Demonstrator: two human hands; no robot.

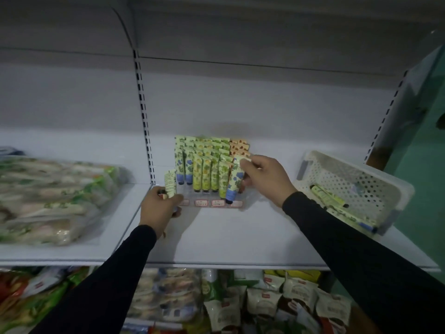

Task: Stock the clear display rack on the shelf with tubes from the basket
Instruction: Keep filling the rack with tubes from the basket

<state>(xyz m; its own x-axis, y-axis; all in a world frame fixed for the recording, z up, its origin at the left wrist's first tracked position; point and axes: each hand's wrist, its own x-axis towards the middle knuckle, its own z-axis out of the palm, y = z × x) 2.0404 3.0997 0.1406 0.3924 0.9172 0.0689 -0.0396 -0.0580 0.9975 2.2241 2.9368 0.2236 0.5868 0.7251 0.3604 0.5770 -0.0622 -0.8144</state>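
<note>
My right hand [261,175] pinches a blue-flowered tube [234,180] near its crimped top, thumb and fingers curled round it, and the tube hangs tilted with its blue cap low over the front right lane of the clear display rack [212,197]. The cap sits just above the row of red price labels [201,202] along the rack's front lip. My left hand [160,207] grips a pale green tube [170,184] by its cap end, holding it upright at the rack's left edge, the crimped end pointing up. My fingers are curled round its lower part, so I cannot tell the cap's colour for sure.

The rack stands on the white shelf [228,237] against the back panel, and its lanes already hold rows of tubes standing cap-down: two blue-flowered ones on the left, green and yellow ones [207,172] through the middle, and orange ones [239,147] at the back right.

The white perforated basket [375,186] sits tilted on the right end of the same shelf, well apart from the rack, and a few green tubes [328,196] lie in its bottom. To the left, on the neighbouring shelf section, lies a blurred pile of clear bagged goods [48,198]. Below the shelf I see packed snack bags [277,300] in white, green and red
</note>
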